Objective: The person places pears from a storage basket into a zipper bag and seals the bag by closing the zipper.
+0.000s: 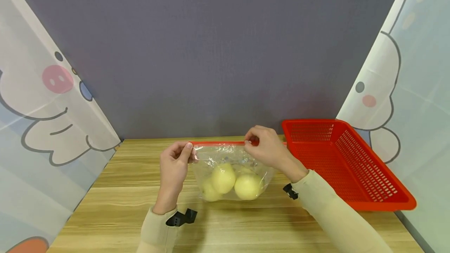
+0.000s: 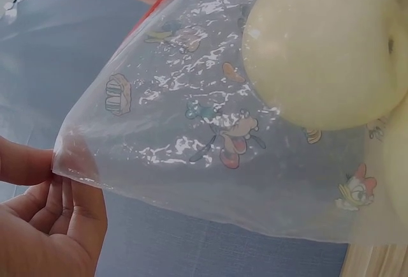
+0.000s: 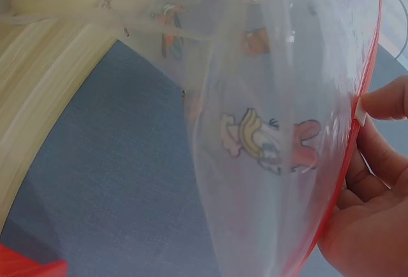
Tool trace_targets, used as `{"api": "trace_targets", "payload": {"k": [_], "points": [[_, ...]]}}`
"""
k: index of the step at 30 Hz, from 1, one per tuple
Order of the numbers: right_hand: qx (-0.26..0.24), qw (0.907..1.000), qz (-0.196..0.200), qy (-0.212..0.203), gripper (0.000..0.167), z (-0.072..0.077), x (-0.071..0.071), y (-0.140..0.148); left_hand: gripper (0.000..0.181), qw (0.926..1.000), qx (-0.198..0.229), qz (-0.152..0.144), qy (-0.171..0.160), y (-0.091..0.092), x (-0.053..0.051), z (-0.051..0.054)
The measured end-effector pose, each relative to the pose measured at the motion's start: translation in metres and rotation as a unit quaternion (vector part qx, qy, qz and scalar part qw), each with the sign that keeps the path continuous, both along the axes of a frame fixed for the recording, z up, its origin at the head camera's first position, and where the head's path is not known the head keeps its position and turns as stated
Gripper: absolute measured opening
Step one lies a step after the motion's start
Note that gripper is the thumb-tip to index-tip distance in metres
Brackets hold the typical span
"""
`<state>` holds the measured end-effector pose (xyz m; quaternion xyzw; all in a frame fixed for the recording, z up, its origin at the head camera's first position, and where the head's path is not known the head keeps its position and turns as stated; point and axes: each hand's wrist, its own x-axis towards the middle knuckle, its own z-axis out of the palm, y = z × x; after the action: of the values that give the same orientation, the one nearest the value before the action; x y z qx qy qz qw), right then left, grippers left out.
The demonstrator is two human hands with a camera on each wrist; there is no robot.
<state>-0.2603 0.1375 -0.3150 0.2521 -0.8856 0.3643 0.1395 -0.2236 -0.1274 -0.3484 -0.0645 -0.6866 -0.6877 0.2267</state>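
A clear slider zip bag with a red top strip and cartoon prints holds several pale yellow round fruits, which look like pears. My left hand pinches its upper left corner between thumb and fingers. Toward the other end of the strip, my right hand pinches the small white slider on the red zip. The bag's top edge is stretched level between both hands, and the fruits hang low in it, close above the wooden table.
To the right, a red plastic basket with slotted walls stands on the table. A grey panel rises behind the table. Light curtains with cartoon animals hang on both sides.
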Motion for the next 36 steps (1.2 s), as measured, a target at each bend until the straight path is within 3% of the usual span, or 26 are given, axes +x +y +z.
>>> {"api": "trace_targets", "payload": {"k": [36], "points": [[0.018, 0.9997, -0.014, 0.01, 0.009, -0.002, 0.0, 0.018, 0.016, 1.0, -0.006, 0.002, -0.001, -0.001, 0.001, 0.001]]}}
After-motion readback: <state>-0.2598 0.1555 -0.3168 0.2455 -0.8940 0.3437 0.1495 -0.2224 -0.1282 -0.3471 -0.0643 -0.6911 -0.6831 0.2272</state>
